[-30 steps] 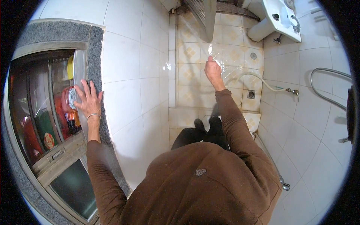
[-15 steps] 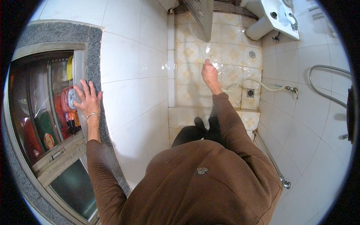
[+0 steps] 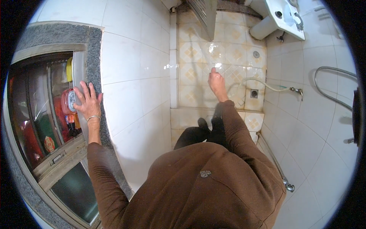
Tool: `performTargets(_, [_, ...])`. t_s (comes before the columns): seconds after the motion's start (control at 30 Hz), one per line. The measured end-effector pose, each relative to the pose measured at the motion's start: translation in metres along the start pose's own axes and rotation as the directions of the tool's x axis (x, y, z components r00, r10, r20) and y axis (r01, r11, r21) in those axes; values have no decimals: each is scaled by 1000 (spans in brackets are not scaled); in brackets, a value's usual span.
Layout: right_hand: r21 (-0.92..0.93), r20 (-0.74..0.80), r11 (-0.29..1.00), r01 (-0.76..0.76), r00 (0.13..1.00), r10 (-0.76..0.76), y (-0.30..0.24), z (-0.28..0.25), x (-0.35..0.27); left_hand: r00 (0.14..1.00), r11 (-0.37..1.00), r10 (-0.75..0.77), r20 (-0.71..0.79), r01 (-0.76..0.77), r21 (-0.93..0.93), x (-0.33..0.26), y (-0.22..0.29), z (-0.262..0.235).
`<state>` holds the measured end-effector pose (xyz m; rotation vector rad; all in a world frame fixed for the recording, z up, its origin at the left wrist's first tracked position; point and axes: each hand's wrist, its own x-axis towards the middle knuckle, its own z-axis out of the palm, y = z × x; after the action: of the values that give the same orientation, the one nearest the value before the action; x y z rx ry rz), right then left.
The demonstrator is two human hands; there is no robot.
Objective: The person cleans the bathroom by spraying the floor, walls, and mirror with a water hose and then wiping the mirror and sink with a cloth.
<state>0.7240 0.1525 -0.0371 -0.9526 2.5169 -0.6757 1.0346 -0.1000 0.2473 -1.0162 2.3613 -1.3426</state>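
My right hand is closed around a pale hose, above the wet tiled floor. The hose end is mostly hidden in my fist. A faint stream of water runs from the hand toward the far floor. From the tap on the right wall, the hose curves across to the hand. My left hand, with a bangle on its wrist, lies with fingers spread on the metal window frame and the grey stone edging at the left.
A white pedestal sink stands at the far right. At the far end a louvred door panel juts in. Floor drains lie near the right wall. A step edge crosses before my feet. Behind the window are bars and red containers.
My right hand has shifted slightly nearer and to the right with the hose, and the water stream has moved with it. My left hand stays on the window frame.
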Motion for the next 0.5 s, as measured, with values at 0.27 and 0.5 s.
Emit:
performTargets(0.27, [28,13,999,43,999,-43,-16,7,7,1000,1000,5,-2,-5,-6,6,1,-4])
performTargets(0.5, [39,-46,999,-38,998,40,-10,-6,23,1000,1000,14,-13,-14,0,3,-2,0])
